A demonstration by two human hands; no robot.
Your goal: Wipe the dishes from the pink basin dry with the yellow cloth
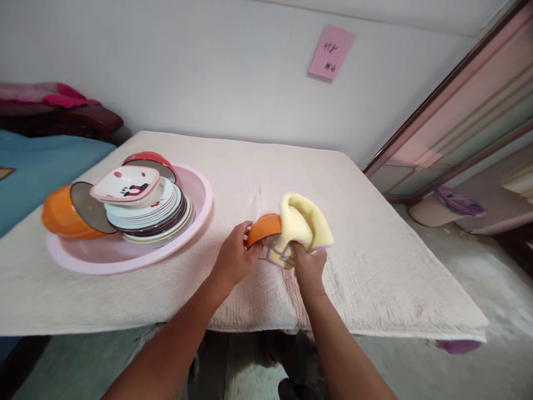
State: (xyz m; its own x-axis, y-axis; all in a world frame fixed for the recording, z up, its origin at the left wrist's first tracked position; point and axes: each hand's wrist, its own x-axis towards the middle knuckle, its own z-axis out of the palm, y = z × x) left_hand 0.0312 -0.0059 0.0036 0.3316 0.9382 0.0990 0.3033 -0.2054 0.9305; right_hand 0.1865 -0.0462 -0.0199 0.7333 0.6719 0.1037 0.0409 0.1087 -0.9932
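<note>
My left hand [236, 253] grips the rim of an orange bowl [265, 226], which is tilted on its side above the table. A yellow cloth [302, 219] with a purple edge drapes over the bowl's right part and hides it. My right hand [308, 265] is closed on the cloth, pressing it against the bowl; some of its fingers are hidden in the folds. Both hands are over the front middle of the cream-covered table [387, 278].
At the left stands a pink basin [207, 194] holding a stack of plates [166, 214], a square white bowl [125, 183], a larger orange bowl [62, 214] and a red bowl [147, 156]. A pink note [332, 53] hangs on the wall. A bin [433, 208] stands on the floor at right.
</note>
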